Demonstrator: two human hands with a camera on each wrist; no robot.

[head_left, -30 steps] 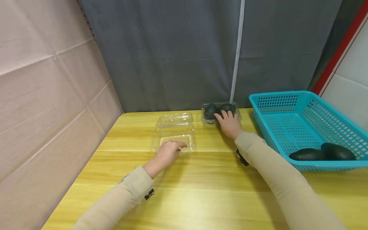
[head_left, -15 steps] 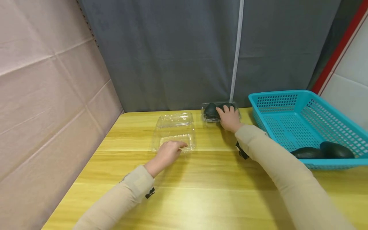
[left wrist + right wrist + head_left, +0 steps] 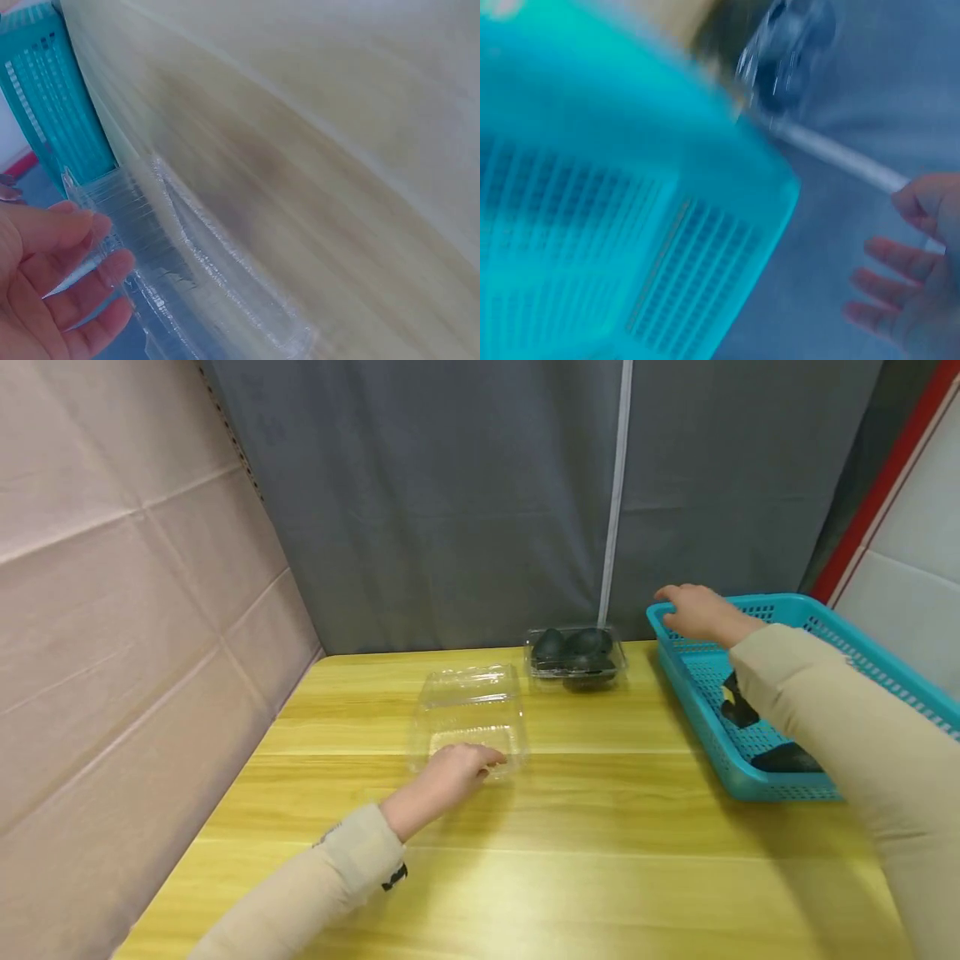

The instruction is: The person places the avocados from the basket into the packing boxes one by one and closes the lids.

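Note:
A clear plastic clamshell box [image 3: 480, 718] lies with its lid raised on the wooden table. My left hand [image 3: 459, 770] pinches its near edge between thumb and fingers; in the left wrist view the fingertips [image 3: 116, 266] meet the rim of the box. At the back, a second clear box [image 3: 576, 658] contains dark green avocados [image 3: 588, 645]. My right hand [image 3: 701, 612] is over the far left corner of the turquoise basket [image 3: 738, 785]. In the right wrist view, its fingers [image 3: 900, 262] are spread and hold nothing. A dark avocado [image 3: 786, 758] lies in the basket, partly behind the right sleeve.
Behind the table [image 3: 562, 843] hangs a grey curtain [image 3: 450, 527]. A pale cloth wall [image 3: 135, 635] closes off the left side. The basket wall stands up to the right of the filled box.
My right hand has left the avocados in the filled box and moved right, over the basket. My left hand has drawn the open box slightly right and nearer.

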